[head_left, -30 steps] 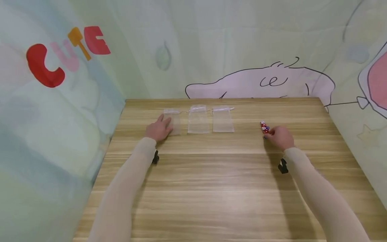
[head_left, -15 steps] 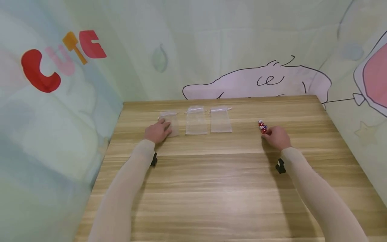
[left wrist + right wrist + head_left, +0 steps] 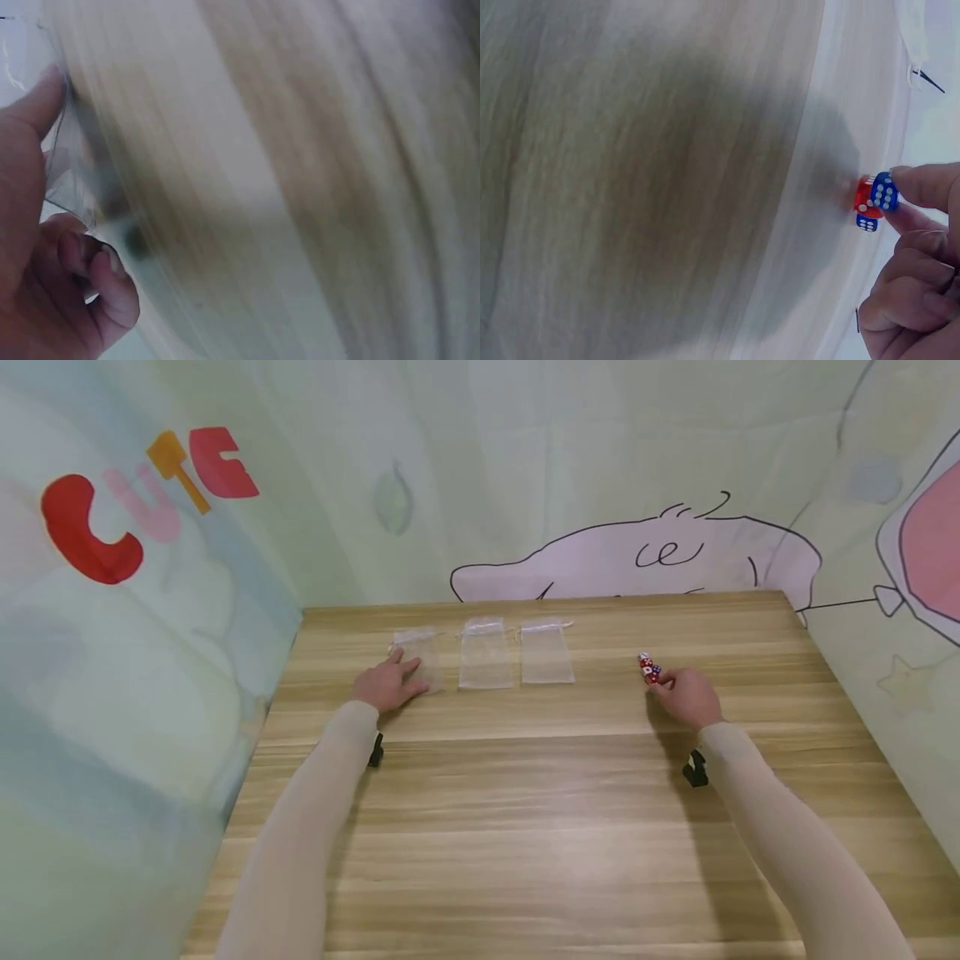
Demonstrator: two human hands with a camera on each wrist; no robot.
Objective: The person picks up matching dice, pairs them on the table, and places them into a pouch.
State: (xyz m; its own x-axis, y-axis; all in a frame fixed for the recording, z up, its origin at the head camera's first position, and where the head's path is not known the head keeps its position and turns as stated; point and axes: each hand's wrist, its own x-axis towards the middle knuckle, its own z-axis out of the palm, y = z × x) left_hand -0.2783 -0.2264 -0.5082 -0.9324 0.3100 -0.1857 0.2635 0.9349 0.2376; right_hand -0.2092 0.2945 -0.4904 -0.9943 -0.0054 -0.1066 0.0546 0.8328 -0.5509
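Three sheer white drawstring pouches lie in a row at the back of the table: a left pouch (image 3: 427, 647), a middle pouch (image 3: 486, 658) and a right pouch (image 3: 547, 657). My left hand (image 3: 386, 683) rests on the left pouch with its fingers spread; the left wrist view has the pouch's clear edge beside the thumb. To the right, a small cluster of red and blue dice (image 3: 647, 669) sits on the table. My right hand (image 3: 688, 697) pinches a blue die (image 3: 885, 192) between thumb and finger, right at a red die (image 3: 864, 196); its fingertips hide part of the cluster in the head view.
The wood-grain table (image 3: 525, 827) ends at the back against a printed cloth backdrop (image 3: 337, 485). More printed cloth stands along its left and right sides. A black wrist strap piece (image 3: 696, 770) hangs under the right sleeve.
My right hand has come slightly closer to the dice with the blue die. The left hand's fingers have shifted on the left pouch, drawing together and spreading again. The head view has shifted a little.
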